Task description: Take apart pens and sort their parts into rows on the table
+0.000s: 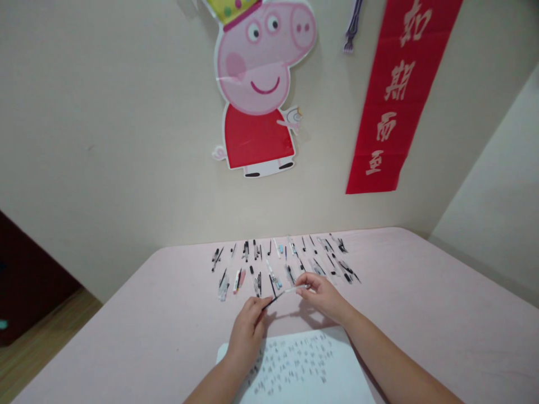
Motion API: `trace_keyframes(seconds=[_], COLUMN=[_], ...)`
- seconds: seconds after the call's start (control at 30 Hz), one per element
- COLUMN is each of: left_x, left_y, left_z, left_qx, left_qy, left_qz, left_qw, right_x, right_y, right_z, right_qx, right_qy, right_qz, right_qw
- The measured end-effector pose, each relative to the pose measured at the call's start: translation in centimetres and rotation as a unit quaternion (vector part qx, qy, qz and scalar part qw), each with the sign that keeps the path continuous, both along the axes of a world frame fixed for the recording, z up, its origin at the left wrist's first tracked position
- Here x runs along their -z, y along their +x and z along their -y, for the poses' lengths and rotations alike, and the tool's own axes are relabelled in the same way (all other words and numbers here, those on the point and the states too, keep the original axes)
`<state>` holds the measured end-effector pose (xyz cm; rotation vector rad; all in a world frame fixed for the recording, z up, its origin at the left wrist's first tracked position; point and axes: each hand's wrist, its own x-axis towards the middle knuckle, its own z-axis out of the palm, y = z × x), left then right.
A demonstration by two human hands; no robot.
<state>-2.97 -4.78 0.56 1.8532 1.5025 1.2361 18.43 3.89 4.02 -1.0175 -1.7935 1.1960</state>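
Both hands are raised a little above the pink table (421,303). My left hand (248,324) is closed on the dark end of a thin pen part (281,294). My right hand (322,293) pinches its pale, clear end. The part runs as a slanted line between the two hands. Just beyond the hands, several pens and pen parts (282,261) lie in two rows across the table.
A white sheet with small handwriting (303,365) lies near the front edge, under my forearms. On the wall behind hang a cartoon pig cutout (259,84) and a red banner with gold characters (400,90). At the left the table edge drops to a wooden floor (46,331).
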Motion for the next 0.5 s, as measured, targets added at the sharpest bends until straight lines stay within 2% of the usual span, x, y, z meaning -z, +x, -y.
trace_keyframes(seconds=[0.5], left_x=[-0.2], left_y=[0.1], left_z=[0.11], left_qx=[0.015], left_qy=[0.01], left_qz=[-0.063], left_qw=[0.998], right_x=[-0.35], right_y=[-0.61], right_z=[0.52], right_qx=[-0.029], right_qy=[0.039], right_qz=[0.059], right_qw=[0.997])
